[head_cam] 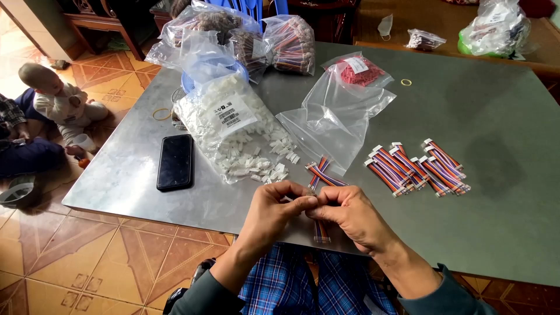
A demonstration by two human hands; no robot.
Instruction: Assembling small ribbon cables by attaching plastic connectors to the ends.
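My left hand [274, 211] and my right hand [350, 214] meet fingertip to fingertip over the near edge of the grey table [496, 192]. Between them they pinch a short multicoloured ribbon cable [321, 230] that hangs down below the fingers; a small white piece shows at the left fingertips. Just beyond the hands lie two loose cables [322, 172]. To the right sits a row of finished cables with white connectors [415, 168]. An open clear bag spills small white plastic connectors [245, 153] to the left of the hands.
A black phone [175, 162] lies face up at the left. An empty clear bag [332, 125], a bag of red parts [359, 71] and bags of cable bundles [289, 44] sit farther back. Rubber bands [161, 114] lie on the table. A child sits on the tiled floor [55, 102] at left.
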